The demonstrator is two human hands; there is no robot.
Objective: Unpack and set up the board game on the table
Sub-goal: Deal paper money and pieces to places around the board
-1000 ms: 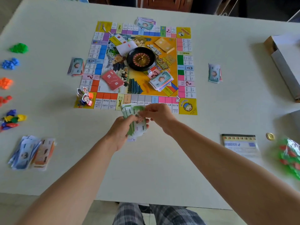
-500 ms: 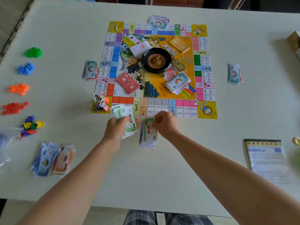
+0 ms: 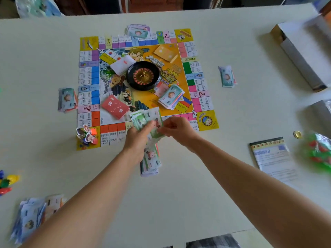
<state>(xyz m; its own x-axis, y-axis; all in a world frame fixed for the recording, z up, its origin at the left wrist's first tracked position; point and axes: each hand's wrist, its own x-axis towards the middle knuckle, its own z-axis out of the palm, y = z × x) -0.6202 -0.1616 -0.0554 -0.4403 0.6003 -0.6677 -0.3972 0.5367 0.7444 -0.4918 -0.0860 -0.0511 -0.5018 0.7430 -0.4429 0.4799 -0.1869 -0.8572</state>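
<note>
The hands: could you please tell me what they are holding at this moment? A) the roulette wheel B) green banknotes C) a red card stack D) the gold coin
B: the left hand grips a fan of green banknotes, and the right hand pinches at their edge, above the near edge of the game board.

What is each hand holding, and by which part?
The left hand grips the fanned green banknotes by their near end; the right hand pinches their right edge.
</note>
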